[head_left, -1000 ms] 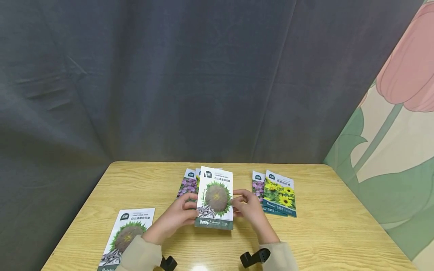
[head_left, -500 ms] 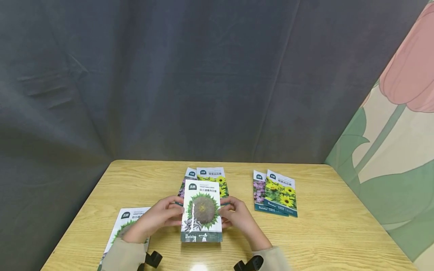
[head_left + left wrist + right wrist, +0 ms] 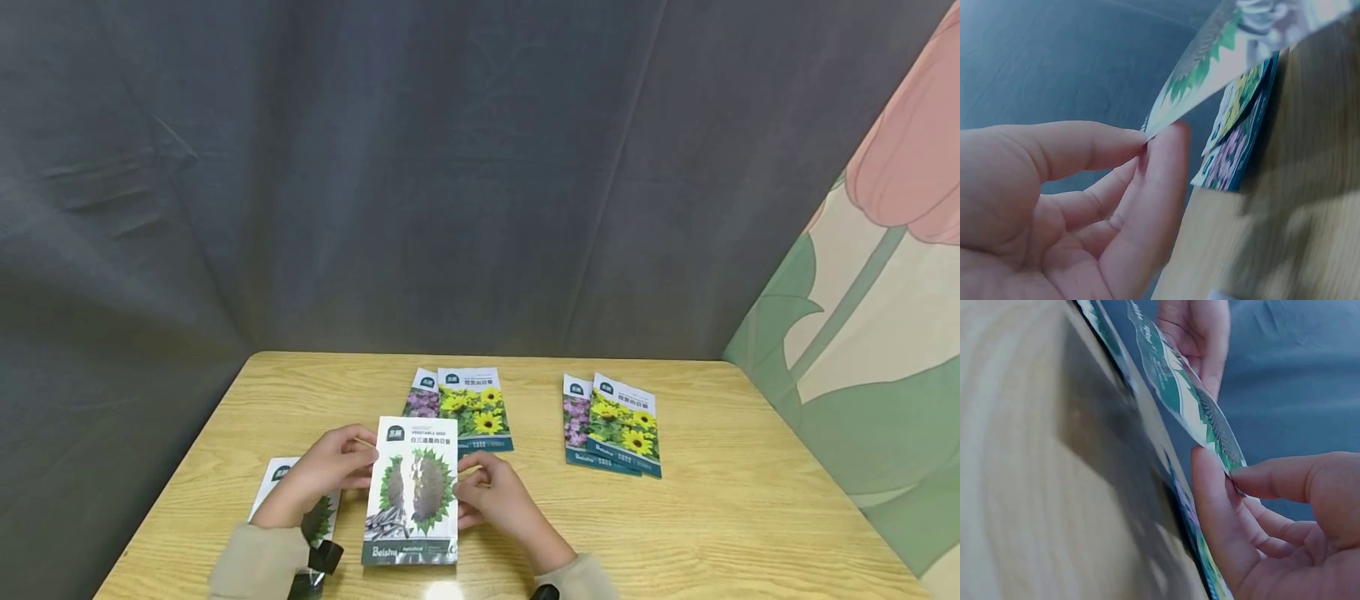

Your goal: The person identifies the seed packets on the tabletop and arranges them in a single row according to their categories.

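Between both hands a white seed packet [image 3: 412, 492] with a brown sunflower head and a dark green bottom band is held above the table. My left hand [image 3: 326, 471] pinches its left edge; in the left wrist view the thumb and index finger meet on the packet [image 3: 1210, 75]. My right hand [image 3: 498, 500] pinches the opposite edge, thumb against index finger in the right wrist view, where the packet [image 3: 1191, 400] looks bowed. A matching seed packet [image 3: 321, 518] lies on the table, partly hidden under my left forearm.
Behind the held packet, a yellow-flower packet [image 3: 474, 408] overlaps a purple-flower packet [image 3: 422, 403] on the wooden table [image 3: 735, 508]. Farther right, another yellow-flower packet [image 3: 625, 423] overlaps a purple one [image 3: 576, 421]. A dark curtain [image 3: 450, 183] stands behind the table.
Both hands have carried the sunflower packet leftward and toward the table's near side. The yellow-flower packet behind it has come into fuller view. My left forearm now covers more of the lying packet.
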Tool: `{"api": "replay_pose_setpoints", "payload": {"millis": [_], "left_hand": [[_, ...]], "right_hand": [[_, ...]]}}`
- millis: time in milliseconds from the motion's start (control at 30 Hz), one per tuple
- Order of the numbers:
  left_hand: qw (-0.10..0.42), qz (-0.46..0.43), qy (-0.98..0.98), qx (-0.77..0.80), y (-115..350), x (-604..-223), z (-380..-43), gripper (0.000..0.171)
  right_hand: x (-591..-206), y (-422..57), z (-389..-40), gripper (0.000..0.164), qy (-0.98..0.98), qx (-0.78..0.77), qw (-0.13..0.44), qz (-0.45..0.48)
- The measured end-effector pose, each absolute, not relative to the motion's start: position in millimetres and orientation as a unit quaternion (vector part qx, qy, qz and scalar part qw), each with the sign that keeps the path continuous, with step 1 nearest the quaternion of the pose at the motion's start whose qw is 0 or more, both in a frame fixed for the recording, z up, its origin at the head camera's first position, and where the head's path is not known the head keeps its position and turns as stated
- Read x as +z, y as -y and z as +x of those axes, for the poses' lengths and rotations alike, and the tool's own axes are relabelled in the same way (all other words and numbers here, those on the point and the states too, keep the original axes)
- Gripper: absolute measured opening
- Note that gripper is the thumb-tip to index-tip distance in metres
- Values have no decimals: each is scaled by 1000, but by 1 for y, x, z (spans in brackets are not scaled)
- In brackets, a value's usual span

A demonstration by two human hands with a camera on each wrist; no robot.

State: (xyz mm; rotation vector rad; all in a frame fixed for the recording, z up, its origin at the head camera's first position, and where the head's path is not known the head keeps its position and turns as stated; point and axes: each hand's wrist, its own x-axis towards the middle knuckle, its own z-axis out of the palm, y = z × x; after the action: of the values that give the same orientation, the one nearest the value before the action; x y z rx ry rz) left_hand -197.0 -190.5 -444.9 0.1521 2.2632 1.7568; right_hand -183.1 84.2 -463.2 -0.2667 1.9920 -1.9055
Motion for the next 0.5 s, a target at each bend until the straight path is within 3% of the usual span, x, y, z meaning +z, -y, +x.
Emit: {"api": "replay_pose_setpoints", "payload": {"millis": [500], "left_hand": [[147, -1, -837, 527, 201, -446, -192, 11]], "right_hand": [[-483, -56, -171, 21, -708, -676, 186, -91]]}}
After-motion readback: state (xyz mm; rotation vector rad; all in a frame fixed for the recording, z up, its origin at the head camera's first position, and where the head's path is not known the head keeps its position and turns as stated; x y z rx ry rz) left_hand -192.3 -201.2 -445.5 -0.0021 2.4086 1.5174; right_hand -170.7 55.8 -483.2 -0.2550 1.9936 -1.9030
